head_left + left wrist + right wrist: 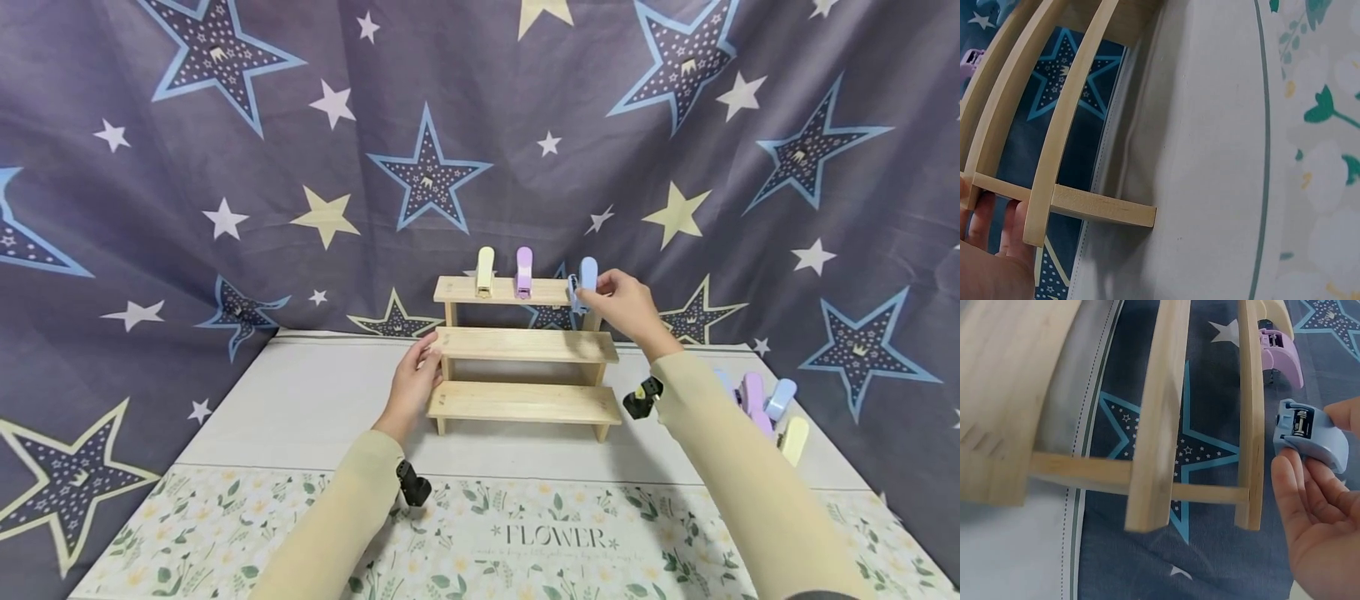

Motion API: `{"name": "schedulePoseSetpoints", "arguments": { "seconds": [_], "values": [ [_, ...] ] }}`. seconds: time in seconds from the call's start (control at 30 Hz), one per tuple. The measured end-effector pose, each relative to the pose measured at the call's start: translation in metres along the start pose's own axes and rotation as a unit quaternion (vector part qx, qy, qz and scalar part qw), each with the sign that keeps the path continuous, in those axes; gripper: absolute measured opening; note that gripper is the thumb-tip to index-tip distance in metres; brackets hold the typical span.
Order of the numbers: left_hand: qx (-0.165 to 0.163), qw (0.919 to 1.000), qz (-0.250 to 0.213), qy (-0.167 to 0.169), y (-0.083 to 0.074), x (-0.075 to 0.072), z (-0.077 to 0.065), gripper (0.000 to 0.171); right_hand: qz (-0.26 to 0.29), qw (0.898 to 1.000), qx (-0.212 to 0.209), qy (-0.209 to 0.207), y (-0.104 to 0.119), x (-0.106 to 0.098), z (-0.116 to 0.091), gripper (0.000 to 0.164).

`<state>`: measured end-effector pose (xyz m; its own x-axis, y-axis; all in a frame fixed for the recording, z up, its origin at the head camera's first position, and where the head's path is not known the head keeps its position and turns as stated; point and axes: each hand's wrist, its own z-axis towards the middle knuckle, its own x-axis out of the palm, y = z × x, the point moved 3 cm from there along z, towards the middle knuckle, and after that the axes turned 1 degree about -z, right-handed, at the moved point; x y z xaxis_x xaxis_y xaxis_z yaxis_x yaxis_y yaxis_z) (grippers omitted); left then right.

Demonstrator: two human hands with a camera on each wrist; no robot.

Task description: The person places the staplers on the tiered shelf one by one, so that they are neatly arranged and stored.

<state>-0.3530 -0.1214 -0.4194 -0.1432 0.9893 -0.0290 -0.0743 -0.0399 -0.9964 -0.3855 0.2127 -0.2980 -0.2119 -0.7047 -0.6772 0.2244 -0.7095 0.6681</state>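
A three-step wooden display rack (525, 344) stands on the white table. My left hand (411, 382) grips its left end by the middle step, the fingers reaching behind the side strut in the left wrist view. At the top step's right end, my right hand (632, 310) pinches a light blue stapler (1319, 440) between thumb and fingers. The right wrist view shows metal parts in the stapler's front, close beside the top step's edge. A pale yellow stapler (485, 271) and a purple stapler (523, 271) stand upright along the top step.
Several more staplers in purple (753, 398), blue (782, 398) and yellow (793, 440) lie heaped on the table right of my right forearm. A star-patterned curtain (450, 100) hangs close behind the rack. A floral mat (555, 533) covers the table's front.
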Motion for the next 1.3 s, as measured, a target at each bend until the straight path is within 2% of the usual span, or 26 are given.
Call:
{"name": "schedulePoseSetpoints", "arguments": {
  "seconds": [0.23,0.47,0.73,1.0,1.17,1.3],
  "values": [
    [0.004,1.0000,0.003,-0.002,0.000,0.000,0.000,0.042,0.002,1.000,0.013,0.020,0.009,0.006,0.015,0.049],
    [0.007,0.9999,0.005,-0.012,0.001,0.000,-0.002,0.042,-0.001,0.999,0.036,0.018,0.011,0.016,0.024,0.054],
    [0.012,0.9998,0.012,-0.010,0.001,0.002,0.000,0.041,0.016,0.998,0.053,0.006,0.010,0.018,0.026,0.058],
    [0.012,0.9997,0.019,-0.010,-0.002,0.000,0.000,0.042,0.021,0.999,0.042,0.005,0.010,0.018,0.027,0.061],
    [0.012,0.9996,0.023,-0.011,-0.001,0.000,0.001,0.042,0.046,0.998,0.034,0.012,0.003,0.015,0.021,0.062],
    [0.012,0.9996,0.020,-0.013,0.000,0.001,0.000,0.042,0.045,0.999,0.025,0.016,-0.009,0.008,0.013,0.063]
  ]
}}
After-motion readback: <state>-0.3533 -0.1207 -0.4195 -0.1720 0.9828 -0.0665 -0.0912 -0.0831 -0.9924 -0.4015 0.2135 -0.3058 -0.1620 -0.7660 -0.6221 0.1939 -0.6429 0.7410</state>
